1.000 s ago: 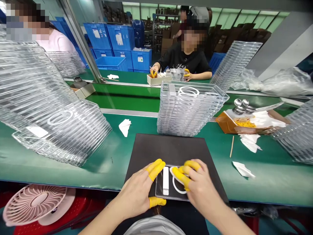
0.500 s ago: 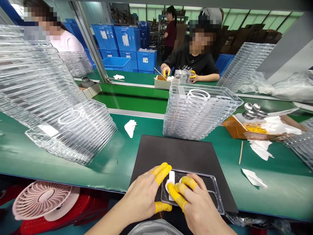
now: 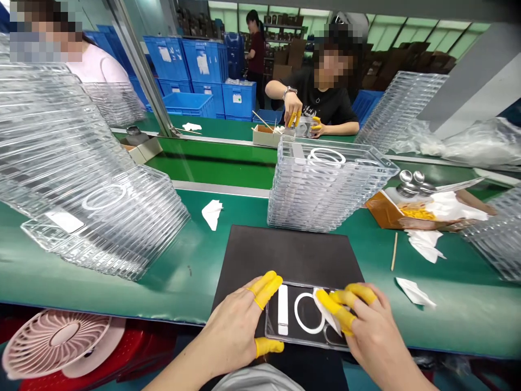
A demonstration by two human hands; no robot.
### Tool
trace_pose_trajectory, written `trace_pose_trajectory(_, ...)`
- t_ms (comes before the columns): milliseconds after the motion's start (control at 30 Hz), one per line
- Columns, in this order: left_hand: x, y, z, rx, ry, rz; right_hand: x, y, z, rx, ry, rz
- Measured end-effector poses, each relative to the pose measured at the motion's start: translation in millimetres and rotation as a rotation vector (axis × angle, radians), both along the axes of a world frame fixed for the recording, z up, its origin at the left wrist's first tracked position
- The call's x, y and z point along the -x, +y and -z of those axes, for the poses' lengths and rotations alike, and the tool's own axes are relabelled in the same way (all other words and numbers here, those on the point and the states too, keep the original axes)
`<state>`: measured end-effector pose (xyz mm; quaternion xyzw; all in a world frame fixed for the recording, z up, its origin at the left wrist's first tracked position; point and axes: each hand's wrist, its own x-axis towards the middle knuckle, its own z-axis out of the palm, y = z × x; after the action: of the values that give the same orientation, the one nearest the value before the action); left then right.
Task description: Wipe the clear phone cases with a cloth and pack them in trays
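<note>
Workshop room, inventory as seen. One long green-topped counter (image 3: 101, 288) was fitted with a glazed partition on an aluminium post (image 3: 140, 65). Stacked blue plastic crates (image 3: 199, 70) stood beyond, with metal shelving (image 3: 287, 51) holding cardboard cartons. Pale green windows (image 3: 423, 32) lined the far wall. A grey wall panel (image 3: 468, 70) stood right; a pink fan (image 3: 55, 342) sat low left, above a red plastic stool (image 3: 81, 361).

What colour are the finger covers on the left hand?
Yellow; the finger cots on the left hand show best in the head view.
</note>
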<state>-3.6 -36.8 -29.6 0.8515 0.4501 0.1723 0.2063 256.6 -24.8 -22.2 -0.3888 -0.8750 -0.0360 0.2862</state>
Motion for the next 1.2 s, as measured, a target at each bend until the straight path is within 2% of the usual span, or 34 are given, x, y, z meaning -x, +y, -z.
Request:
trace_pose_trajectory(67,0.0,0.4,1.1,-0.013,0.013,0.007,5.2,0.4,-2.6,0.036,0.019,-0.015)
trace_pose_trajectory(200,0.5,0.5,4.2,-0.047,0.042,0.02,15.3,-0.4,-2.4,0.117,0.047,-0.133)
trace_pose_trajectory(333,0.9,0.8,4.3,-0.047,0.052,0.012,7.4,2.0,-2.3,0.137,0.124,-0.056)
trace_pose_trajectory(500,2.0,0.8,5.9,-0.075,0.048,0.018,10.9,-0.4,-8.7,0.147,0.025,-0.183)
trace_pose_trajectory(967,0.4,0.8,6.1,-0.066,0.078,0.022,6.7,5.1,3.6,0.147,-0.082,-0.218)
trace_pose_trajectory(1100,1.4,-0.5,7.5,-0.061,0.079,0.018,5.2,5.5,4.6,0.19,-0.144,-0.265)
trace_pose_trajectory(1200,1.3,-0.1,6.8,-0.039,0.071,0.016,-0.6,3.7,5.2,0.205,-0.119,-0.243)
